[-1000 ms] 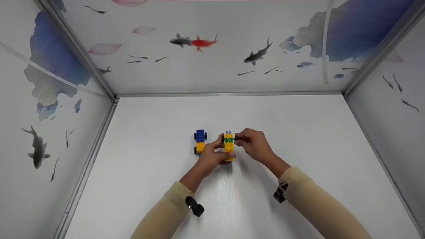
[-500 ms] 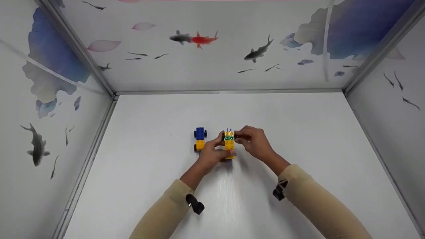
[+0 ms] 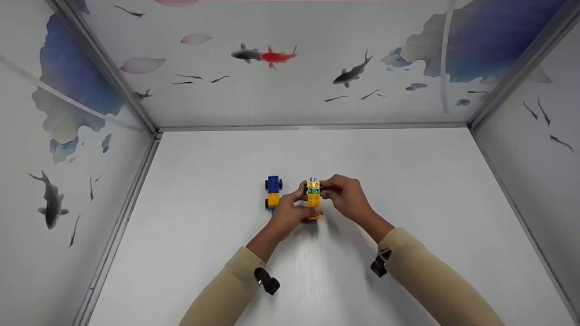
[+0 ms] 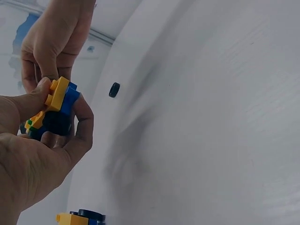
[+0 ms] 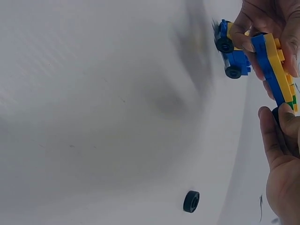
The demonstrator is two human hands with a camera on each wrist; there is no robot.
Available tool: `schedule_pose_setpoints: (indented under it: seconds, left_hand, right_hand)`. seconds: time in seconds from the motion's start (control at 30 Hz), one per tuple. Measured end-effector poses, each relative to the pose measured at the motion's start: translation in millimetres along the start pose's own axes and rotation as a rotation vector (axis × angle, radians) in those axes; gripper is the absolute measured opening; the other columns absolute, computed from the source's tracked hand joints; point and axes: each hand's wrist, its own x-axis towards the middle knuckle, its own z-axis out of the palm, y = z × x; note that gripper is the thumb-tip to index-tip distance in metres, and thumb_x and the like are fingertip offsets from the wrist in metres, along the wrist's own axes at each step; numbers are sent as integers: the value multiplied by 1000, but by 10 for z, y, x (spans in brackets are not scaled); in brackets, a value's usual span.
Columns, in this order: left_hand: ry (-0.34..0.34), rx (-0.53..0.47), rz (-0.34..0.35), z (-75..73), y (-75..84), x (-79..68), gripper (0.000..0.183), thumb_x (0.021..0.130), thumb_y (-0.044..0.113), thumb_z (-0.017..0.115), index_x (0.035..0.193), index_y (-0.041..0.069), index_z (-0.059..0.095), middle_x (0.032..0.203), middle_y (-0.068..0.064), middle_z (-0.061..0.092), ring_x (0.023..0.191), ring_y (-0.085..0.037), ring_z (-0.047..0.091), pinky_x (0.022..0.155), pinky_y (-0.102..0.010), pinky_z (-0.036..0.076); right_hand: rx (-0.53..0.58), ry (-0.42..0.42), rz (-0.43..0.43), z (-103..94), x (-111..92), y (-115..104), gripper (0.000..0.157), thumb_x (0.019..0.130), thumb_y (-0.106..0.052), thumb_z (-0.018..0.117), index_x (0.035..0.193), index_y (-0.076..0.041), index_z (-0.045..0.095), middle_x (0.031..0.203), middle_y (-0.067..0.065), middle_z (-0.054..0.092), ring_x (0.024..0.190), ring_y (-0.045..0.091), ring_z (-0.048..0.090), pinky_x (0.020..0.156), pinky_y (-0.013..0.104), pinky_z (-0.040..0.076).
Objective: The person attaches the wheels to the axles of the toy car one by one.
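Note:
In the head view, my left hand holds a toy block car with yellow studded bricks and a green one on top. Its blue base shows along the side in the right wrist view, where my left hand's fingers wrap one end. My right hand pinches a black wheel against the side of the car at the other end. Fingers partly cover that wheel. From the left wrist, a dark wheel on the car shows between the left hand's fingers.
A second toy car, blue and yellow with black wheels, stands on the white table just left of the held one. One loose black wheel lies on the table. Printed walls enclose the table at the back and sides.
Both hands keep their grips on the car and wheel, with barely any movement. The head view shifts slightly up and down.

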Motion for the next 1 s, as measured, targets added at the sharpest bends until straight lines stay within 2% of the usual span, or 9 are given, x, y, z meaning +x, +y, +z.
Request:
schedule_pose_setpoints:
  seconds: [0.17,0.4,0.63,0.8,1.0]
  left_hand:
    - [3,2,19,9,17,2,94,98,10,85,174,20,31,142,-13,65,112,-24,78,93,-36,69]
    - [24,2,-7,17,-2,31,95,98,11,86,174,25,31,143,-12,65,111,-23,76,95,-36,68]
    - [36,-23,-25,28,15,24,95,97,15,87,174,27,32,150,-12,63,116,-23,77,98,-37,67]
    - [28,-58,-18,22,14,29,96,97,18,87,175,27,32,149,-12,64,116,-24,78,98,-38,68]
    - [38,-84,-14,-1,-10,40,98,98,19,86,177,24,28,150,-13,62,112,-22,79,97,-38,68]
  right_hand:
    - [11,11,-1,-2,6,-4,22,99,3,78,120,-3,82,113,14,80,99,26,81,88,32,69]
    - [7,-5,14,-9,4,0,24,101,2,77,124,-3,80,117,14,80,101,25,80,89,31,68]
    - [-26,-1,42,-18,-11,9,32,103,-2,76,134,-11,77,130,9,78,109,25,80,97,42,68]
    - [-50,-8,34,-46,-18,32,41,104,-9,77,145,-11,72,136,11,77,121,30,78,102,50,67]
    - [-88,0,56,-105,-37,88,46,102,-7,79,148,-8,70,135,15,75,124,34,76,103,51,66]
